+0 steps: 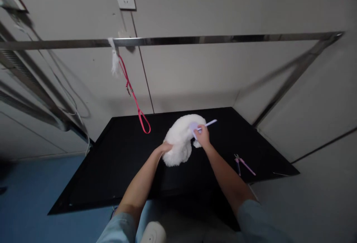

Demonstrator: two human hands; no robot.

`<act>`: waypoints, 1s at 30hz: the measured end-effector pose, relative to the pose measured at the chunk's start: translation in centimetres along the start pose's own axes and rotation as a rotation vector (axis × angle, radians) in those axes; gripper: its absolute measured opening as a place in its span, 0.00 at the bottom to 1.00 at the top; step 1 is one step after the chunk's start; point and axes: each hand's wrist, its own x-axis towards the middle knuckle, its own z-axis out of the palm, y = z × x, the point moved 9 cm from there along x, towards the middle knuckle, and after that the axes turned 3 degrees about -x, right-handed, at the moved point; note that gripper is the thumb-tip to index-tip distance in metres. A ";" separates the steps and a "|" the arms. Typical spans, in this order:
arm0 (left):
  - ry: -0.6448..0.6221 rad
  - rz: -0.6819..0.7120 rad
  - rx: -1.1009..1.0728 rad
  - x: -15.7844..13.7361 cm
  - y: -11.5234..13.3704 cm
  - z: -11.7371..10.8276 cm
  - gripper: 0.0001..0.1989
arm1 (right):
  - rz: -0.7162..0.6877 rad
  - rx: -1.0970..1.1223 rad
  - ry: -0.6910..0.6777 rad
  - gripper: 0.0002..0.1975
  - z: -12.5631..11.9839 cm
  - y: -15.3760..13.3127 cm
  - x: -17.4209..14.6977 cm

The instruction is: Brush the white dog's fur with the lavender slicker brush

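Observation:
A small white fluffy dog (182, 133) is on the black table (111, 168), its body curved and its face not visible from here. My left hand (166, 147) grips the fur on its near left side, the thumb on top and most fingers hidden beneath. In my right hand (203, 136) is a pale purple slicker brush (193, 127), held with its head against the fur on the dog's right side. The brush's bristles do not show.
Pink-handled nail clippers (244, 164) and a thin metal tool (281, 174) lie at the table's right. A pink leash (136, 99) hangs from a metal bar (178, 41) across the back. Ribbed hoses (28, 107) run along the left.

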 end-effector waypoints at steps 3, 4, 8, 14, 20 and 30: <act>-0.043 -0.046 -0.175 -1.0 -2.5 1.4 0.35 | -0.126 -0.063 -0.200 0.11 2.3 -0.8 0.2; -0.059 -0.046 -0.217 -1.3 -3.1 2.1 0.35 | -0.157 -0.094 -0.283 0.11 3.2 -1.0 -0.1; -0.057 -0.069 -0.299 -3.0 -5.1 3.9 0.32 | -0.116 -0.200 -0.121 0.10 1.4 -0.9 -0.1; -0.057 -0.137 -0.320 -6.5 -6.7 4.9 0.31 | -0.294 -0.209 -0.457 0.09 2.5 -2.9 -3.7; -0.052 -0.158 -0.388 -10.9 -6.4 5.3 0.40 | -0.391 -0.193 -0.555 0.10 1.7 -5.2 -8.2; -0.070 -0.142 -0.433 -15.8 -6.0 5.1 0.42 | -0.380 -0.216 -0.338 0.06 -1.8 -7.6 -11.6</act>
